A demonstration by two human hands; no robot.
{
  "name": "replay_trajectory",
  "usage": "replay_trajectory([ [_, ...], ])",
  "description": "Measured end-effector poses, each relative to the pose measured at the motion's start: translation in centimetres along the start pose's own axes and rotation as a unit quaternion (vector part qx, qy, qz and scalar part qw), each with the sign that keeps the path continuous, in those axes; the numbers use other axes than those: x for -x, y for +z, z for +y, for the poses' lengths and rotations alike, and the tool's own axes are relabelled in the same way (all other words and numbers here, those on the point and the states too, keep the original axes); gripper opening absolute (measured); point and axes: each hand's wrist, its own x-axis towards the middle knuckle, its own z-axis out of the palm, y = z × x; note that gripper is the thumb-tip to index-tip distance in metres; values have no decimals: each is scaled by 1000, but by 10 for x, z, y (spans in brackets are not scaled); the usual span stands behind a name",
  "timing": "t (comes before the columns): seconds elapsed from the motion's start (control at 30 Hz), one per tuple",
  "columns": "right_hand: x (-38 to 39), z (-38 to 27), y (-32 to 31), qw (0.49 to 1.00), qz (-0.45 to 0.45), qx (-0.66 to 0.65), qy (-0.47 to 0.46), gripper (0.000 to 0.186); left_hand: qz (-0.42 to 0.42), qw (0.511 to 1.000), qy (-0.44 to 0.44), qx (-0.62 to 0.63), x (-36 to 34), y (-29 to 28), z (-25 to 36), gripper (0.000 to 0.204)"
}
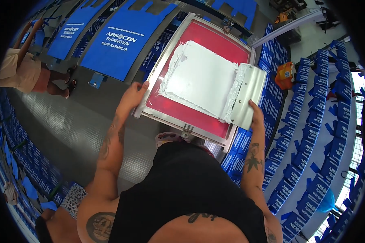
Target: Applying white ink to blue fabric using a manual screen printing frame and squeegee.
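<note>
In front of me lies a screen printing frame (161, 57) with a silver metal rim and pinkish-red mesh (177, 107). A broad, thick patch of white ink (200, 79) covers most of the mesh, ridged along its edges. My left hand (134, 95) grips the frame's left rim, thumb on top. At the patch's right edge rests a wide metal squeegee (249, 95), its ink-side edge coated in white. My right hand (256, 114) holds the squeegee by its near right end, thumb on top; the other fingers are mostly hidden beneath it.
Blue printed bags lie flat on boards, one large bag (117, 40) at far left. Rows of blue bags (308, 133) hang or lie on the right. An orange bag (285, 75) stands beyond the squeegee. Another person (26, 69) is at the left; a metal clamp (186, 130) sits at the frame's near edge.
</note>
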Motion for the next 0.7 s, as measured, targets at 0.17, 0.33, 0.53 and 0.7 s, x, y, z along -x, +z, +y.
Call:
replay_trajectory([
  [0.17,-16,54,-12,986,34,-142,-84,50,-37,989,-25,143,21,14,20,71],
  [0.33,33,52,-112,978,19,-185,-98,54,9,985,58,161,86,75,52,61],
  [0.53,78,58,-307,963,18,-208,-169,59,-43,967,130,216,139,208,145,54],
  [0.7,120,61,-403,943,142,-231,-195,64,-66,959,171,216,163,274,217,56],
])
